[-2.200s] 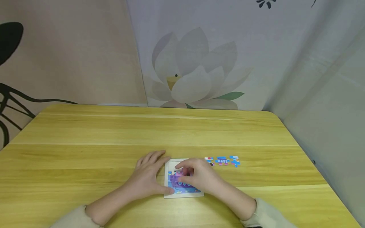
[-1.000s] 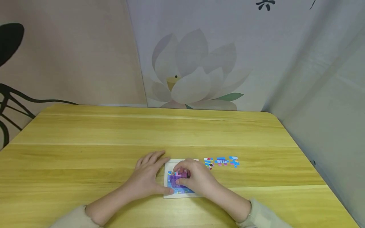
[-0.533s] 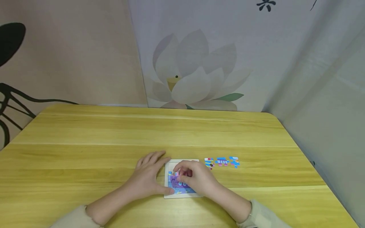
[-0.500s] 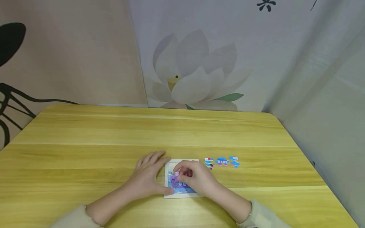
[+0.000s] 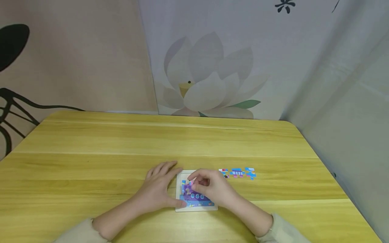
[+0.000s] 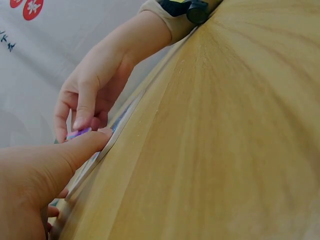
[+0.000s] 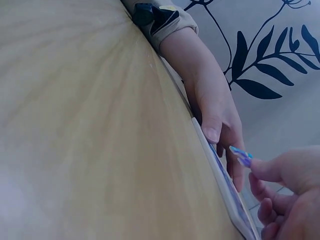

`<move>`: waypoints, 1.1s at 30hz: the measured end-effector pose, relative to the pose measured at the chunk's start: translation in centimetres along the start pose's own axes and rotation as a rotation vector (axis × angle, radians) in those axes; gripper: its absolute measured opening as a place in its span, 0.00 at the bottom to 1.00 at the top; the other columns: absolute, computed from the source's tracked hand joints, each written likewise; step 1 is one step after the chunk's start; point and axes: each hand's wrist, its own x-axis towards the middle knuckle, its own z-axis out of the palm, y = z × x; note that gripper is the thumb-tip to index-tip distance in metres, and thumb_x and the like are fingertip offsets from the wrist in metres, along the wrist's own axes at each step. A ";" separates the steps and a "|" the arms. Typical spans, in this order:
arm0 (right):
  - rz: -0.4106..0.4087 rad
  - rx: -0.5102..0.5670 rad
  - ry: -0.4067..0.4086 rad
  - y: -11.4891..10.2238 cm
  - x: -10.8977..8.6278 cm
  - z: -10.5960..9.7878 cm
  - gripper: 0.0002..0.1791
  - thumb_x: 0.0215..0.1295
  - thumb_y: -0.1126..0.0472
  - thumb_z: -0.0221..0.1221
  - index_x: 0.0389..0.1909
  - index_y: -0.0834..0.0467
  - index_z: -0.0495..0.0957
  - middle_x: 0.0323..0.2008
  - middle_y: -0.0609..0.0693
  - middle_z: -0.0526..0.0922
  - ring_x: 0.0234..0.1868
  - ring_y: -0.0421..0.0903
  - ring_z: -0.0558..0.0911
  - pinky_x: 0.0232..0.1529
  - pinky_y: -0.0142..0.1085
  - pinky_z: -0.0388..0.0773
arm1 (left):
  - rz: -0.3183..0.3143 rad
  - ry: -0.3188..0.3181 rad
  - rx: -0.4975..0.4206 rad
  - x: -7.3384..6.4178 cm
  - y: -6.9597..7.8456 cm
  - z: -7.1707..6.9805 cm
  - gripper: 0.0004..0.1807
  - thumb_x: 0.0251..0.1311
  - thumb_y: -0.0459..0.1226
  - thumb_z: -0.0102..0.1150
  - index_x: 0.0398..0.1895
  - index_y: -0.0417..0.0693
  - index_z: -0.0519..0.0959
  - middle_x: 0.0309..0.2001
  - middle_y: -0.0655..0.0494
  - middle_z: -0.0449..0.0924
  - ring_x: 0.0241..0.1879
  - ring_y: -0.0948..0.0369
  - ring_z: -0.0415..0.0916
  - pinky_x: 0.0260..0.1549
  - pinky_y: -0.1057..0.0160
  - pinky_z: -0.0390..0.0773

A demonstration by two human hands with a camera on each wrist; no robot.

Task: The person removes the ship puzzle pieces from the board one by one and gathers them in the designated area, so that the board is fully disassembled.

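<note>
A jigsaw puzzle in a white tray [image 5: 200, 209] lies on the table, its lower part filled with blue and purple pieces showing round portholes. My left hand [image 5: 158, 191] spreads along the tray's left side, with the thumb resting on the lower left corner. Over the tray, my right hand [image 5: 215, 187] pinches a puzzle piece [image 7: 243, 158] between thumb and fingers. In the right wrist view this purple and blue piece is tilted and raised above the tray. The left wrist view shows the same puzzle piece [image 6: 79, 133] partly behind my left thumb. My right hand hides the tray's upper right part.
Three loose puzzle pieces lie in a row right of the tray: one with red and yellow [image 5: 223, 173], a striped purple one [image 5: 237, 172] and a blue and white one [image 5: 250, 172]. The wooden table [image 5: 152, 138] ends at a flower-printed curtain [image 5: 209, 74].
My right hand has shifted slightly up and right, and the pinched puzzle piece is now tilted, uncovering more of the portholes. The left hand and the loose pieces stay in place.
</note>
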 end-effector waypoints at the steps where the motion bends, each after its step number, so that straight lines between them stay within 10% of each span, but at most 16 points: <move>1: 0.007 0.004 0.002 -0.1 0.0 -0.1 0.09 0.60 0.67 0.64 0.40 0.53 0.83 0.25 0.40 0.79 0.25 0.39 0.74 0.27 0.30 0.74 | 0.000 0.001 0.002 0.0 0.0 0.0 0.59 0.31 0.69 0.67 0.68 0.48 0.67 0.71 0.47 0.55 0.69 0.43 0.48 0.62 0.33 0.44; 33: 0.104 0.042 0.162 1.9 -3.9 -4.7 0.10 0.54 0.66 0.68 0.38 0.57 0.86 0.29 0.45 0.83 0.23 0.40 0.66 0.23 0.26 0.61 | -0.003 -0.008 -0.004 0.0 0.0 0.0 0.59 0.32 0.68 0.68 0.68 0.47 0.66 0.71 0.45 0.54 0.69 0.42 0.48 0.63 0.34 0.43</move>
